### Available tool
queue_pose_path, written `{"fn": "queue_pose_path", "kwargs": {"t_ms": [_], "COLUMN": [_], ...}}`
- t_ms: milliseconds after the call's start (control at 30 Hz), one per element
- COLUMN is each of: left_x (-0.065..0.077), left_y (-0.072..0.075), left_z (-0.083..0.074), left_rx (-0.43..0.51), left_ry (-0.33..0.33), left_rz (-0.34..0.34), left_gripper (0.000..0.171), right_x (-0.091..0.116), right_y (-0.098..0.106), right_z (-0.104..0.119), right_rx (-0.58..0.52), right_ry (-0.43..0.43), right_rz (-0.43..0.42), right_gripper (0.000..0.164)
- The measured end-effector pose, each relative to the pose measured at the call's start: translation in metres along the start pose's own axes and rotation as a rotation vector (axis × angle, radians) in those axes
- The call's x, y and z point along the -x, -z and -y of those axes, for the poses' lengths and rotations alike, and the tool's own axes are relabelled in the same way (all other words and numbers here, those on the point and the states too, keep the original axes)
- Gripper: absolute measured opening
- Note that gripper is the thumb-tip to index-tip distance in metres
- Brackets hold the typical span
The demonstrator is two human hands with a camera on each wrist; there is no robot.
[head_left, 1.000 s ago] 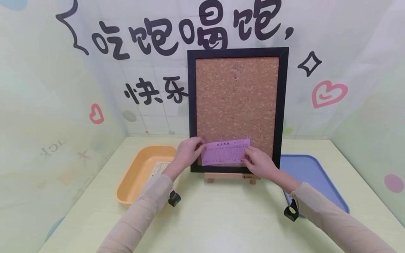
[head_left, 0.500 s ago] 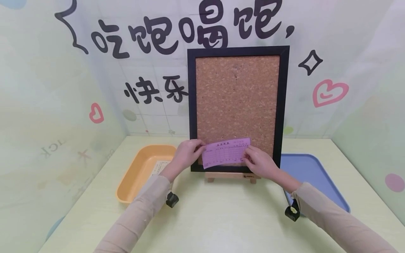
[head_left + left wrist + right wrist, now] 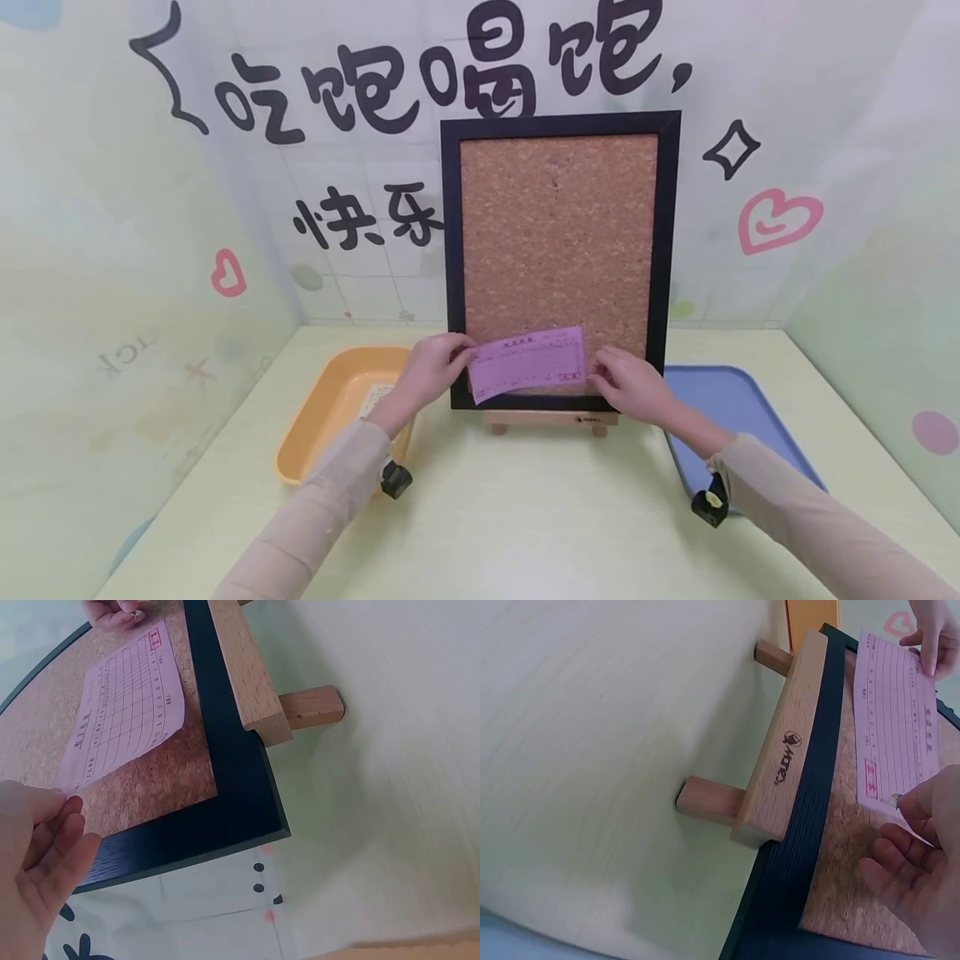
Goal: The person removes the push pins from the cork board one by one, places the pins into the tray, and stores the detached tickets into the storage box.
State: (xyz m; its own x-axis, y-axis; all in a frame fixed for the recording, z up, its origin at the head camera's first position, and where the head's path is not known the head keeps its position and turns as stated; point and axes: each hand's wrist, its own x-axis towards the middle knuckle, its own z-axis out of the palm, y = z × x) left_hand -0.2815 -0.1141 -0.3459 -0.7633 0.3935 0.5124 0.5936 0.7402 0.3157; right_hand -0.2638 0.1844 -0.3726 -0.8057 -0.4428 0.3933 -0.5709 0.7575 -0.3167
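A purple printed form slip is in front of the lower part of a black-framed corkboard, slightly tilted. My left hand pinches its left edge between thumb and fingertips, as the left wrist view shows, and the slip bows away from the cork there. Near the slip's right edge is my right hand, apart from the paper in the head view. Between its thumb and forefinger it pinches a small shiny thumbtack; the tack is mostly hidden by the fingers.
The board stands on a small wooden easel. To the left is an orange tray with a printed paper in it. A blue tray lies to the right. Behind rises a wall sheet with black lettering.
The slip has shifted left, its left side tilting lower, and my left hand has moved left with it. My right hand has come off the slip's right edge and moved slightly right.
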Motion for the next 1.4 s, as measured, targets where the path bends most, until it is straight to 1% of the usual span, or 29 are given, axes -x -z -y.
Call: {"fn": "queue_pose_path", "kwargs": {"t_ms": [100,333,433,600,767,900,967,1133,1267,1400], "left_x": [0.004,0.016,0.024,0.034,0.044,0.053,0.058,0.074,0.087,0.097], "left_y": [0.004,0.013,0.019,0.031,0.042,0.053,0.057,0.064,0.070,0.077], "left_z": [0.004,0.017,0.022,0.032,0.043,0.048,0.051,0.061,0.070,0.077], "left_rx": [0.025,0.112,0.134,0.163,0.207,0.216,0.229,0.218,0.219,0.208], "left_ry": [0.027,0.141,0.170,0.218,0.253,0.274,0.269,0.266,0.311,0.340], "left_rz": [0.002,0.039,0.040,0.033,0.027,0.031,0.019,-0.013,-0.013,-0.042], "left_gripper": [0.011,0.013,0.013,0.014,0.015,0.017,0.016,0.012,0.013,0.015], "right_x": [0.003,0.010,0.014,0.018,0.021,0.023,0.024,0.029,0.033,0.037], "right_y": [0.003,0.011,0.014,0.021,0.027,0.030,0.032,0.038,0.043,0.047], "right_z": [-0.004,-0.011,-0.014,-0.017,-0.020,-0.023,-0.026,-0.032,-0.035,-0.038], "right_rx": [0.007,0.008,-0.003,0.011,0.006,0.003,0.006,0.023,0.032,0.032], "right_ry": [0.001,-0.004,-0.001,-0.013,-0.013,-0.017,-0.025,-0.052,-0.079,-0.084], "right_rz": [-0.014,-0.020,-0.019,-0.020,0.001,0.010,0.013,0.019,0.020,0.021], "right_gripper": [0.007,0.006,0.007,0.007,0.006,0.007,0.007,0.005,0.004,0.004]}}
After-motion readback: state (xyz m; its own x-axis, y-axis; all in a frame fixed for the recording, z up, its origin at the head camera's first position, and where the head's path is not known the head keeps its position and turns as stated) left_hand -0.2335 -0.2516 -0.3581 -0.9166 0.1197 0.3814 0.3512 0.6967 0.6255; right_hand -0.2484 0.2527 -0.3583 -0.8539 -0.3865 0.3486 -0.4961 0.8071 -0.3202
